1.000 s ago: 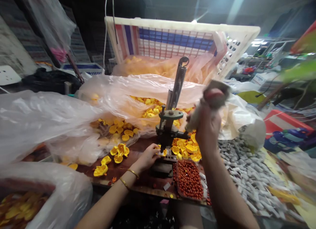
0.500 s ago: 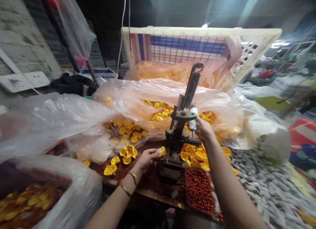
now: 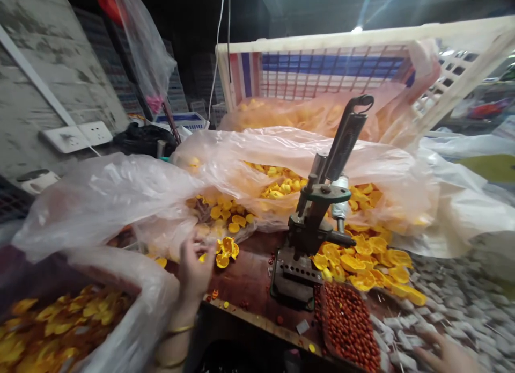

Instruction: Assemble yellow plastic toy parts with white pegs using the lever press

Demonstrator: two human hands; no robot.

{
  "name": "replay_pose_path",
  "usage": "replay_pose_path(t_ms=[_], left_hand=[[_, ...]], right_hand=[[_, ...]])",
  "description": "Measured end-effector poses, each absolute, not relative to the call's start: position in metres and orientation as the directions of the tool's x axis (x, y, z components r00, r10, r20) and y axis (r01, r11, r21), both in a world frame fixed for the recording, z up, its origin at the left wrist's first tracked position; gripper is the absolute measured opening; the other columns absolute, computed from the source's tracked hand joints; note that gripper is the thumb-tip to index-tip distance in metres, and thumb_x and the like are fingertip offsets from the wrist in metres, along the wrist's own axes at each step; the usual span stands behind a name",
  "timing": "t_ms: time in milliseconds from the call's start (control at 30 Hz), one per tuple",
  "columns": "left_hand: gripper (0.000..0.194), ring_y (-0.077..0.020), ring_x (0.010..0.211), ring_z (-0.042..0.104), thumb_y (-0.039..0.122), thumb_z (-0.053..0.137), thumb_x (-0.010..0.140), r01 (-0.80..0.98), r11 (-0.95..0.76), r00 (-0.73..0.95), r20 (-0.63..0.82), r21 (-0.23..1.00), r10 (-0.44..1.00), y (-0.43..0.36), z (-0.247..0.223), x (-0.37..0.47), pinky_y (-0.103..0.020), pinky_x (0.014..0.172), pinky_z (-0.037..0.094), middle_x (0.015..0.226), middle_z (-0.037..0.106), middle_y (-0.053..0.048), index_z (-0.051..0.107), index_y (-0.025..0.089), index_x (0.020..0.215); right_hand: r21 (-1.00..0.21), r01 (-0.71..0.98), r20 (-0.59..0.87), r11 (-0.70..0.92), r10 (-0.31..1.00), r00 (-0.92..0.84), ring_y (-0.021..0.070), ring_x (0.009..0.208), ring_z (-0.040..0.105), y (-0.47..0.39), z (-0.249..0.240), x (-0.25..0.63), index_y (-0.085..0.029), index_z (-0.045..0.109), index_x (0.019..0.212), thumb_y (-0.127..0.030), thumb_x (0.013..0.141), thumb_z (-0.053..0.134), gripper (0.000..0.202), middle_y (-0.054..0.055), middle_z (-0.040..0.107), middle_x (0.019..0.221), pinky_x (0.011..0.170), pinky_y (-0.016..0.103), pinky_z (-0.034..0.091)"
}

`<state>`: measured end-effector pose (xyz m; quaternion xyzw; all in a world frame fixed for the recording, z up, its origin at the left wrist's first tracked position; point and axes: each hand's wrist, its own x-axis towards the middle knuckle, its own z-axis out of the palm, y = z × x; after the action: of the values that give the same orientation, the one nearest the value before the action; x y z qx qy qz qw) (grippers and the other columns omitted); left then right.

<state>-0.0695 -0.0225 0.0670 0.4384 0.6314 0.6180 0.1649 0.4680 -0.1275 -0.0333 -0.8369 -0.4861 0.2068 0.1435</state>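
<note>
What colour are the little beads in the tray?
Reddish-brown beads; the head view shows them.

The brown tabletop is supporting a lever press, yellow shells, a tray of red beads, and loose grey pieces.

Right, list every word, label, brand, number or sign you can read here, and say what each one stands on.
No text can be read anywhere in this picture.
Pale box at the far right edge: blurred and cut off, so any print is unreadable.
Lever press: no brand or number can be made out.
Wall sockets: holes show, but no legible marking.
Grey pieces: too small and blurred to tell.
</note>
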Motion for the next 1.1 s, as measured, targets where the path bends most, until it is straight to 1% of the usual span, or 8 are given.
replay_pose_path(t_ms=[100, 233, 400, 567, 833, 933, 1033, 1100], left_hand=[[0.07, -0.0328, 0.096, 0.055, 0.052, 0.066, 0.069, 0.761, 0.192, -0.441, 0.277, 0.619, 0.854, 0.003, 0.04, -0.041, -0.05, 0.08, 0.044, 0.116, 0.046, -0.021, 0.051, 0.009, 0.123], [0.049, -0.0347, 0.102, 0.052, 0.039, 0.059, 0.078, 0.898, 0.236, -0.361, 0.317, 0.37, 0.877, 0.011, 0.015, -0.033, -0.056, 0.089, 0.038, 0.121, 0.041, -0.019, 0.057, 0.014, 0.119], [0.049, -0.0291, 0.112, 0.048, 0.024, 0.055, 0.081, 0.859, -0.179, -0.066, 0.45, 0.48, 0.891, -0.002, 0.011, -0.028, -0.045, 0.097, 0.038, 0.119, 0.044, -0.014, 0.05, 0.021, 0.129], [0.047, -0.028, 0.121, 0.042, 0.017, 0.058, 0.077, 0.735, -0.455, 0.332, 0.319, 0.502, 0.888, -0.02, 0.007, -0.009, -0.043, 0.105, 0.031, 0.124, 0.049, -0.011, 0.054, 0.023, 0.123], [0.057, -0.0305, 0.107, 0.048, 0.038, 0.069, 0.07, 0.885, -0.153, 0.074, 0.191, 0.439, 0.979, -0.038, 0.0, -0.001, -0.047, 0.092, 0.034, 0.114, 0.051, -0.011, 0.053, 0.023, 0.122], [0.039, -0.0273, 0.102, 0.051, 0.031, 0.065, 0.075, 0.853, -0.213, 0.149, 0.169, 0.476, 0.974, -0.038, -0.001, 0.006, -0.047, 0.094, 0.03, 0.105, 0.058, -0.008, 0.058, 0.022, 0.112], [0.033, -0.0257, 0.103, 0.052, 0.022, 0.061, 0.077, 0.763, -0.286, 0.159, 0.261, 0.58, 0.952, -0.041, 0.003, 0.02, -0.048, 0.097, 0.031, 0.103, 0.058, -0.008, 0.057, 0.02, 0.11], [0.031, -0.0237, 0.102, 0.053, 0.017, 0.058, 0.077, 0.651, -0.351, 0.163, 0.328, 0.673, 0.931, -0.047, 0.009, 0.03, -0.044, 0.094, 0.038, 0.103, 0.055, -0.008, 0.056, 0.02, 0.108]], right_hand=[[-0.406, 0.784, -0.145, -0.47, 0.88, 0.452, 0.0325, 0.07, 0.067, -0.118, -0.023, 0.447, -0.028, 0.055, 0.056, -0.035, 0.049, 0.053, 0.01, 0.01, 0.069, 0.065, 0.069, 0.04, 0.051], [-0.394, 0.769, -0.102, -0.504, 0.855, 0.508, 0.0289, 0.064, 0.066, -0.114, -0.012, 0.442, -0.029, 0.053, 0.057, -0.034, 0.053, 0.051, 0.007, 0.008, 0.07, 0.066, 0.062, 0.036, 0.049], [-0.364, 0.794, -0.122, -0.486, 0.87, 0.477, 0.0252, 0.062, 0.066, -0.114, -0.015, 0.445, -0.028, 0.049, 0.061, -0.03, 0.059, 0.05, 0.004, 0.004, 0.069, 0.065, 0.06, 0.033, 0.048], [-0.315, 0.812, -0.136, -0.492, 0.87, 0.475, 0.0256, 0.069, 0.067, -0.108, -0.015, 0.441, -0.025, 0.057, 0.076, -0.033, 0.065, 0.05, 0.016, 0.006, 0.071, 0.073, 0.062, 0.032, 0.047], [-0.31, 0.804, -0.088, -0.507, 0.857, 0.507, 0.027, 0.065, 0.064, -0.119, 0.024, 0.438, -0.022, 0.061, 0.068, -0.043, 0.065, 0.053, 0.022, 0.01, 0.069, 0.074, 0.055, 0.033, 0.045], [-0.549, 0.716, 0.09, -0.431, 0.821, 0.563, 0.026, 0.07, 0.065, -0.117, 0.045, 0.407, -0.02, 0.062, 0.071, -0.046, 0.064, 0.057, 0.027, 0.012, 0.069, 0.083, 0.058, 0.033, 0.048], [-0.891, 0.432, 0.076, -0.139, 0.893, 0.444, 0.0223, 0.076, 0.066, -0.106, 0.057, 0.337, -0.018, 0.059, 0.069, -0.048, 0.064, 0.066, 0.031, 0.013, 0.069, 0.097, 0.064, 0.03, 0.052], [-0.963, 0.27, 0.07, -0.018, 0.948, 0.312, 0.0209, 0.08, 0.066, -0.097, 0.058, 0.283, -0.018, 0.054, 0.064, -0.044, 0.068, 0.069, 0.03, 0.011, 0.07, 0.089, 0.069, 0.029, 0.053]])
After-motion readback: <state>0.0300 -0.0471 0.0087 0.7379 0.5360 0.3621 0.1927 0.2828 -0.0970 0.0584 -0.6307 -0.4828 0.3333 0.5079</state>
